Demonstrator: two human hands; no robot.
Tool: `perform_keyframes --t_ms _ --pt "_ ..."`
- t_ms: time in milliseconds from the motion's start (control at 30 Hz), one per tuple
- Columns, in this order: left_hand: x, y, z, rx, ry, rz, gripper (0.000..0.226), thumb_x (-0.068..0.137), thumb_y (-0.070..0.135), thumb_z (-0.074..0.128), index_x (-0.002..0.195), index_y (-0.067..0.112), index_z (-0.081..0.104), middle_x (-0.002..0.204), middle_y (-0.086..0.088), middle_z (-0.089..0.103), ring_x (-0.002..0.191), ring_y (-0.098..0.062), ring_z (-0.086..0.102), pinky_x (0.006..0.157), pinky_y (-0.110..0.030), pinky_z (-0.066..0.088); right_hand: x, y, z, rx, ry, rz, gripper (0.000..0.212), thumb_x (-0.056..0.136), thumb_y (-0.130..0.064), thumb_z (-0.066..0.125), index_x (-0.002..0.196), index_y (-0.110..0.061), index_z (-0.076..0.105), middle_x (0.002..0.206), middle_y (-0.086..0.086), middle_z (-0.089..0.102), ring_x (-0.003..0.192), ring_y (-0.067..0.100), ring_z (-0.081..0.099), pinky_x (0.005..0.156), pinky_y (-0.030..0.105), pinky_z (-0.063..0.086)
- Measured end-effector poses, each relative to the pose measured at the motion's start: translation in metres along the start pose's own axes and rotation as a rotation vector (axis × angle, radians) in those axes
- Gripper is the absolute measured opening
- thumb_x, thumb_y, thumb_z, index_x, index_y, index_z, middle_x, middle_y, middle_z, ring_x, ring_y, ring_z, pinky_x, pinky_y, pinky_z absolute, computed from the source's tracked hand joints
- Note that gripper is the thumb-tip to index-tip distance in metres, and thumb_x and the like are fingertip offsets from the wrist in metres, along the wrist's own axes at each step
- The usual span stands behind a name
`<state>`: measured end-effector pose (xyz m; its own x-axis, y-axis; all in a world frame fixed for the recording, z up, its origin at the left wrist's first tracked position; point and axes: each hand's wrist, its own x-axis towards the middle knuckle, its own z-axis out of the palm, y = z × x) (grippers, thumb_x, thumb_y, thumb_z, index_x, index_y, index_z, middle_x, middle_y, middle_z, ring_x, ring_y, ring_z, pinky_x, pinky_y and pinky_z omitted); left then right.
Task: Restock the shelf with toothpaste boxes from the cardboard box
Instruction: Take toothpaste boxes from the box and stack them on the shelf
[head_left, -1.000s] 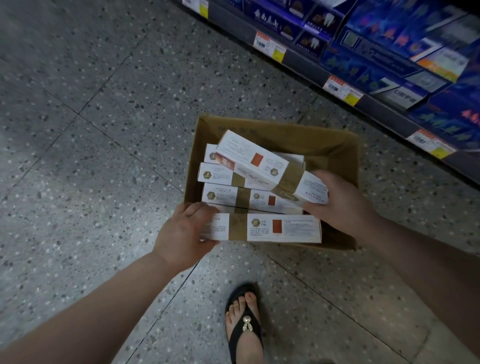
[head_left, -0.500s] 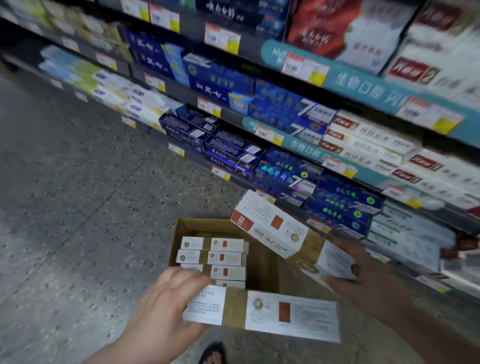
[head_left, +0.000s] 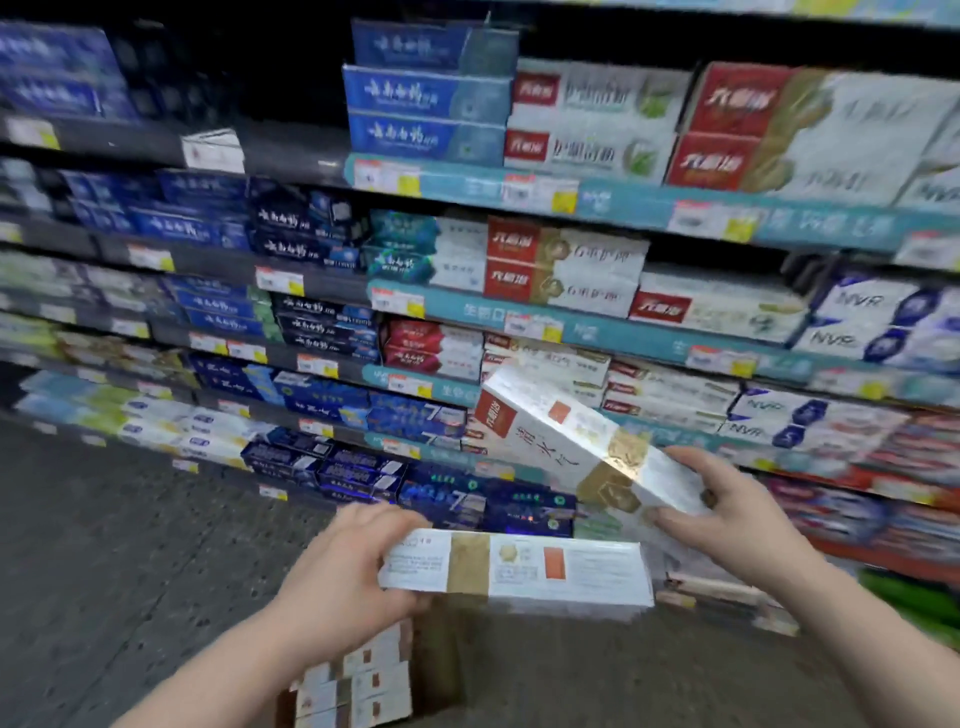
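Though blurry, white gold-banded toothpaste boxes (head_left: 545, 571).

Dim shop aisle, blurred throughout. Grey speckled terrazzo floor (head_left: 130, 545) at lower left. Tiered store shelving (head_left: 291, 156) across the whole back, with dark edge rails at left carrying white-and-yellow price tags (head_left: 280, 280) and teal label strips (head_left: 623, 205) toward the right.

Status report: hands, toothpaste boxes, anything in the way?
Left hand grips lower toothpaste box. Right hand grips upper toothpaste box, tilted toward shelf. Path looks clear.
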<state>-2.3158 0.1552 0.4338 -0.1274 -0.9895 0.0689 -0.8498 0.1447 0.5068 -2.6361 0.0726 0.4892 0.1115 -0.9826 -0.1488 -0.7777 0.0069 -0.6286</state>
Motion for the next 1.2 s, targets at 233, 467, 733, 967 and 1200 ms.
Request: perform_keyframes --t_ms 233,467,733,967,1200 --pt "0.053 0.113 -0.053 -0.087 -0.036 0.203 0.058 0.062 0.065 0.059 0.117 0.049 0.050 0.122 0.029 0.049 0.120 0.009 0.039 0.102 -0.020 0.035 -0.077 0.013 -0.157 0.013 0.197 -0.097 0.049 0.075 -0.026 0.070 0.109 -0.046 0.041 0.101 -0.035 0.044 0.103 0.005 0.050 0.081 0.021 0.037" --pt "0.081 0.223 -0.095 -0.161 -0.035 0.265 0.048 0.053 0.047 0.069 0.094 0.063 0.052 0.113 0.031 0.044 0.113 0.009 0.041 0.095 -0.015 0.034 -0.117 0.029 -0.264 -0.038 0.415 -0.048 0.043 0.075 -0.039 0.069 0.105 -0.048 0.040 0.107 -0.015 0.055 0.091 0.004 0.056 0.075 0.023 0.048" --pt "0.155 0.280 -0.131 -0.251 -0.067 0.252 0.046 0.058 0.028 0.081 0.093 0.045 0.056 0.106 0.014 0.056 0.094 -0.006 0.058 0.081 -0.021 0.048 -0.100 0.022 -0.343 -0.151 0.622 -0.071 0.042 0.075 -0.036 0.070 0.110 -0.036 0.047 0.096 -0.020 0.053 0.080 -0.002 0.052 0.060 0.019 0.043" --pt "0.238 0.305 -0.159 -0.305 -0.058 0.325 0.042 0.066 0.015 0.080 0.093 0.039 0.058 0.100 0.002 0.062 0.084 -0.008 0.060 0.068 -0.015 0.048 -0.021 -0.020 -0.397 -0.167 0.661 -0.157 0.041 0.076 -0.033 0.071 0.112 -0.032 0.050 0.100 -0.006 0.057 0.081 0.002 0.055 0.059 0.016 0.044" --pt "0.308 0.317 -0.185 -0.278 0.030 0.335 0.040 0.068 0.016 0.078 0.088 0.042 0.056 0.098 0.010 0.062 0.090 -0.011 0.061 0.084 -0.034 0.053 0.074 -0.074 -0.433 -0.203 0.650 -0.263 0.047 0.081 -0.034 0.065 0.125 -0.024 0.050 0.107 -0.006 0.051 0.089 0.011 0.052 0.070 0.022 0.041"
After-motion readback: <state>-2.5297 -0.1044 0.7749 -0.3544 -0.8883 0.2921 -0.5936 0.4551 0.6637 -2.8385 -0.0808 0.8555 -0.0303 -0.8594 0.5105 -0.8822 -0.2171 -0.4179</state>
